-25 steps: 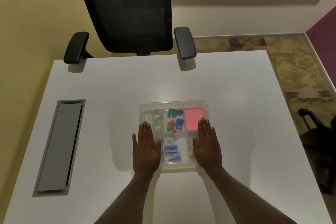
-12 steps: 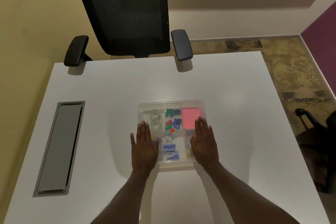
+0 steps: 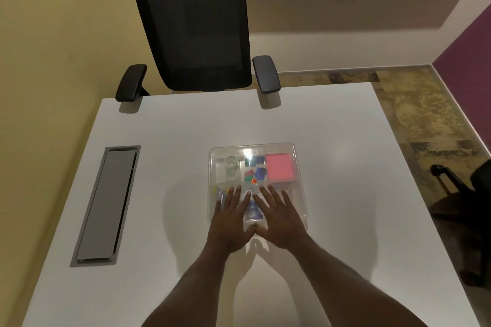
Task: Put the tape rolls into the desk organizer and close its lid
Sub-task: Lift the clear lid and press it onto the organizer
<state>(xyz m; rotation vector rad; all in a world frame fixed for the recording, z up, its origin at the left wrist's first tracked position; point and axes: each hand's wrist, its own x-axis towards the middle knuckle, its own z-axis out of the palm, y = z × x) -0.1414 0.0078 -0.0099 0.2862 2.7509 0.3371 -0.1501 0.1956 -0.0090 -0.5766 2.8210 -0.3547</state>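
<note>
A clear plastic desk organizer [image 3: 299,167] sits in the middle of the white desk with its transparent lid down over it. Two clear tape rolls [image 3: 232,168] lie inside, in the back left compartment. Through the lid I also see a pink pad and small coloured clips. My left hand [image 3: 230,220] and my right hand [image 3: 276,216] lie flat, palms down, on the near half of the lid, fingers spread, thumbs almost touching at the front edge. Neither hand holds anything.
A grey cable-tray cover [image 3: 106,203] is set into the desk [image 3: 164,141] at the left. A black mesh office chair [image 3: 196,26] stands at the far edge. At the right, past the desk edge, part of another dark chair [image 3: 462,194] shows over the floor.
Both hands have slid inward from the organizer's side edges to its near middle, so they now lie close together. The camera has tilted up a little.
</note>
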